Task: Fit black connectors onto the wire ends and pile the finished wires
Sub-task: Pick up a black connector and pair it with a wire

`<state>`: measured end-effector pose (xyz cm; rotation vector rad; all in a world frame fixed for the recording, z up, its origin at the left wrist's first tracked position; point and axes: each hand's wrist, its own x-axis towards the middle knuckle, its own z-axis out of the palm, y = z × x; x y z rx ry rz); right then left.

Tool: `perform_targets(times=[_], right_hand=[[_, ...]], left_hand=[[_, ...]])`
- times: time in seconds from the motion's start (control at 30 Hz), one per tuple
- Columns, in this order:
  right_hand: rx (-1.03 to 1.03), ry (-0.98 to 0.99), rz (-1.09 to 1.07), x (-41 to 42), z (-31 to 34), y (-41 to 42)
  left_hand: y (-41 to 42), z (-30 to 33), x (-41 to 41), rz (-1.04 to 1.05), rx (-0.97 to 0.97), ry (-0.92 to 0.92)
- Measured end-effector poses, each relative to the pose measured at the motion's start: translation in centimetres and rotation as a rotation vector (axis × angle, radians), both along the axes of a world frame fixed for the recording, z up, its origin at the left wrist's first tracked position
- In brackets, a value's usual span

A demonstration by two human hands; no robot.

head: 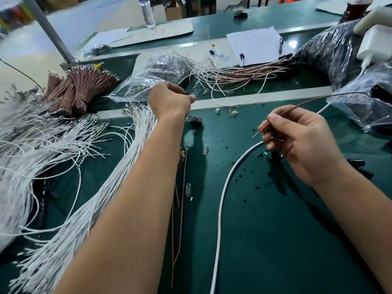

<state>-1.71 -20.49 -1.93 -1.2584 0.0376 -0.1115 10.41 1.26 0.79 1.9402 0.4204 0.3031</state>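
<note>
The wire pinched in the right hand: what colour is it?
Reddish-brown wire, pinched by the right hand; the head view shows it.

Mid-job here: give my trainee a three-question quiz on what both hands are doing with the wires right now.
1. True or false: the right hand pinches a thin brown wire.
2. The left hand reaches toward: A) the water bottle, B) the clear plastic bag, C) the pen.
3. Fill in: the bundled brown wires lie to the person's ____.

Key: 1 true; 2 B; 3 left.
</note>
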Motion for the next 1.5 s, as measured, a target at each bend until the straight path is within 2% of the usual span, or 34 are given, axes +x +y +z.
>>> perform_targets(times=[0.07,0.13,0.17,0.27,0.4,0.47,0.67,0.83,1.0,1.07,1.13,1.2,1.23,1.5], right_hand=[[-0.012,-0.003,0.004,0.0,0.0,0.0],[-0.016,0.0,0.004,0.0,0.0,-0.1],[-0.018,0.002,0.003,0.0,0.0,-0.1],[-0.036,0.015,-0.002,0.1,-0.1,0.0],[-0.075,0.041,0.008,0.2,-0.5,0.0],[-0.084,0.043,0.017,0.2,-0.5,0.0],[-0.088,0.033,0.014,0.0,-0.4,-0.1],[-0.089,0.029,0.02,-0.1,-0.2,-0.1],[-0.101,0.033,-0.028,0.1,-0.1,-0.3],[-0.103,0.031,-0.075,0.2,-0.2,-0.4],[-0.109,0.018,-0.124,0.3,-0.3,-0.5],[-0.123,0.002,-0.169,0.4,-0.4,-0.7],[-0.13,-0.002,-0.185,0.4,-0.5,-0.7],[-0.167,-0.061,-0.189,0.4,-0.8,-0.6]], left_hand=[[0.1,0.5,0.7,-0.03,-0.076,-0.027],[0.4,0.6,0.7,-0.02,-0.068,-0.091],[0.6,0.5,0.4,0.01,0.0,-0.128],[1.3,-0.6,-1.2,0.082,0.374,-0.133],[-0.4,-2.4,-3.3,-0.117,0.682,-0.025],[-1.6,-3.0,-3.8,-0.138,0.805,-0.019],[-2.7,-3.2,-3.5,-0.086,0.813,0.01],[-2.4,-3.2,-2.8,-0.038,0.895,0.063],[-2.7,-3.0,-3.5,-0.068,0.971,0.032],[-3.4,-2.9,-4.5,-0.101,0.801,-0.073],[-4.4,-2.8,-6.3,-0.195,0.351,-0.193],[-5.1,-3.0,-8.5,-0.292,-0.091,-0.19],[-5.2,-3.5,-9.2,-0.331,-0.178,-0.188],[-5.2,-5.6,-10.9,-0.472,-0.363,-0.233]])
